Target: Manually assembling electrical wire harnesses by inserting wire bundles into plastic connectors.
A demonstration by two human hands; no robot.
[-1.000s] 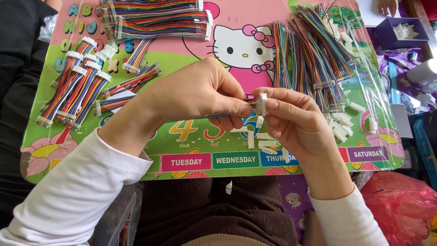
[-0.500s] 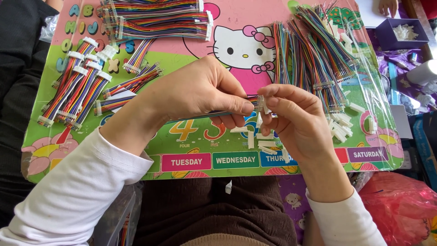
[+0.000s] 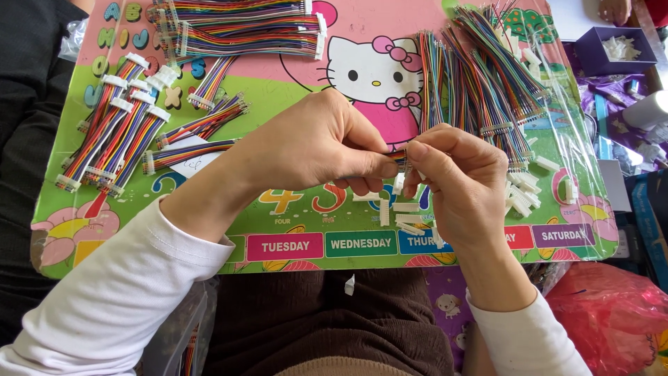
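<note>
**Both hands pinched on one small wire end, above a cartoon lap board**

Head view. Left hand (image 3: 316, 150) at centre, curled, thumb and forefinger pressed together on the end of a multicoloured ribbon wire (image 3: 399, 159). Right hand (image 3: 459, 184) at 3 o'clock of the left, touching it fingertip to fingertip, thumb and forefinger closed on the same wire end; other fingers folded under. Only a short striped stretch of the wire visible between the two pinches; impossible to tell whether a connector already sits on it. White sleeves on both forearms, entering from 7 and 5 o'clock.

Beneath the hands, a colourful lap board (image 3: 292, 244) printed with a cartoon cat, letters and a row of coloured labels. Loose white plastic connector housings (image 3: 403, 212) scattered on the board just below the hands, at 6 o'clock of the pinch; more of them (image 3: 525, 191) at 3 o'clock of the right hand. Bare-ended rainbow wires in a thick fanned bundle (image 3: 480, 83) at 1 o'clock. Finished cables with white plugs (image 3: 115, 132) laid in rows at 9 o'clock, near the board's left edge; longer coiled ones (image 3: 243, 28) at 11 o'clock. Purple box (image 3: 588, 52) holding white parts at 2 o'clock, off the board. Red plastic bag (image 3: 612, 313) at 4 o'clock. Brown knit lap (image 3: 313, 327) at 6 o'clock, one stray white connector (image 3: 350, 284) lying on it.
</note>
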